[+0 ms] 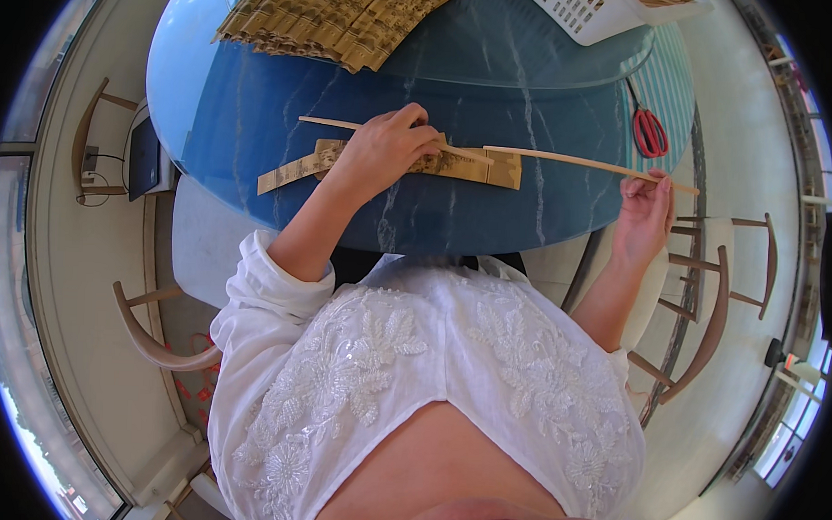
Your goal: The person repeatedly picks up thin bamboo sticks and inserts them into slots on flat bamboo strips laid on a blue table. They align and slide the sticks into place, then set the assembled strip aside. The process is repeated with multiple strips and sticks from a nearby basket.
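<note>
A slim pale wooden stick (330,123) passes under my left hand (389,149), whose fingers are curled down around its middle. Beneath that hand lies a gold-brown strip of folded paper (494,168) with dark printed patterns, bent in a shallow arc on the blue table. The hand hides part of the strip. To the right, my right hand (645,211) pinches a second pale wooden stick (566,159) near its right end, between thumb and fingers. The far tip of this stick points left, close to the right part of the paper strip.
Pleated gold printed papers (328,23) lie in a pile at the table's far left. A white perforated basket (589,17) with thin brown pieces stands far right. Red-handled scissors (650,131) rest on a striped cloth (670,81). Wooden chairs (707,334) surround the blue marbled table (284,100).
</note>
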Action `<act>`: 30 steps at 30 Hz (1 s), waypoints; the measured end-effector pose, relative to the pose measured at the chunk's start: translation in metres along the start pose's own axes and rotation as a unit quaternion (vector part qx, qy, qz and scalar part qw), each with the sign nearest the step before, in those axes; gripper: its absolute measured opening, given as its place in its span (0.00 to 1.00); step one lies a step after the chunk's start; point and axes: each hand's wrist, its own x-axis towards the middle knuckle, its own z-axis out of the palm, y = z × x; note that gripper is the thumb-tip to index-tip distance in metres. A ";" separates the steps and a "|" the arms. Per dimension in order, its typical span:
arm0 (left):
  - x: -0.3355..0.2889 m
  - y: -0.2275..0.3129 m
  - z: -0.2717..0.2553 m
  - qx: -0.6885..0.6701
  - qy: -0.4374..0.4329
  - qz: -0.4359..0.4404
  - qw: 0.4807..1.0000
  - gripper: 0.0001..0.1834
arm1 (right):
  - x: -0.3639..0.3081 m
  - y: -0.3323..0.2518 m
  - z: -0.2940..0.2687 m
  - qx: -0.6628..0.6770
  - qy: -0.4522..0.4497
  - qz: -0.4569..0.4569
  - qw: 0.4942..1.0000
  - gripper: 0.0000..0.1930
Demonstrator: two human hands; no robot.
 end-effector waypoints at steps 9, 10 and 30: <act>0.005 -0.004 0.002 -0.070 -0.045 -0.050 0.995 0.09 | 0.010 0.012 0.005 0.020 -0.016 0.021 0.999 0.15; 0.006 -0.005 0.001 -0.073 -0.058 -0.055 0.994 0.09 | 0.010 0.013 0.005 0.021 -0.016 0.023 0.999 0.15; 0.013 0.006 -0.015 -0.154 -0.060 -0.024 0.986 0.08 | 0.010 0.009 0.001 0.056 0.025 0.010 0.998 0.14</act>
